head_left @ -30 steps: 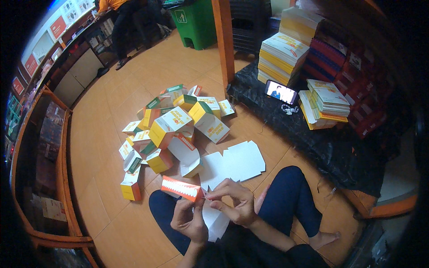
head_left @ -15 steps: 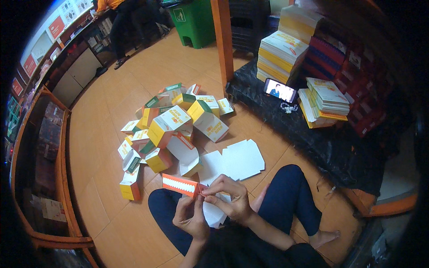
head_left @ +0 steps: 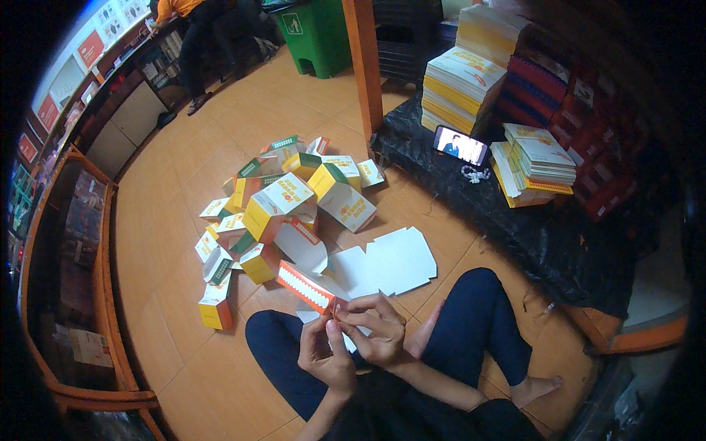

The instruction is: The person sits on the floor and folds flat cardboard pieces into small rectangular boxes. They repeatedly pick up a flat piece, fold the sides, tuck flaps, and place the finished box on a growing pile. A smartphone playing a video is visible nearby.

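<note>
Between my hands is a partly folded cardboard box with an orange side point(head_left: 312, 289) that bears a white scalloped pattern. My left hand point(head_left: 329, 358) pinches the near corner of the box, thumb up against its edge. From the right, my right hand point(head_left: 379, 329) grips the same corner with fingers bent and fingertips close to the left thumb. The fingers cover the exact fold. Just beyond lies a flat white box blank point(head_left: 393, 264) on the floor. A heap of folded yellow, white, green and orange boxes point(head_left: 283, 197) lies past the held one.
Stacks of flat box blanks point(head_left: 465, 81), a smaller stack point(head_left: 535, 165), a lit phone point(head_left: 460, 145) and a beaded bracelet point(head_left: 475, 174) rest on a black-covered platform point(head_left: 529, 242). An orange post point(head_left: 362, 66) and green bin point(head_left: 314, 40) stand behind. A person point(head_left: 193, 44) stands far left.
Both hands have shifted slightly right with the box. Its orange side now slants more steeply down toward my fingers, and my fingertips have drawn closer together at the corner.
</note>
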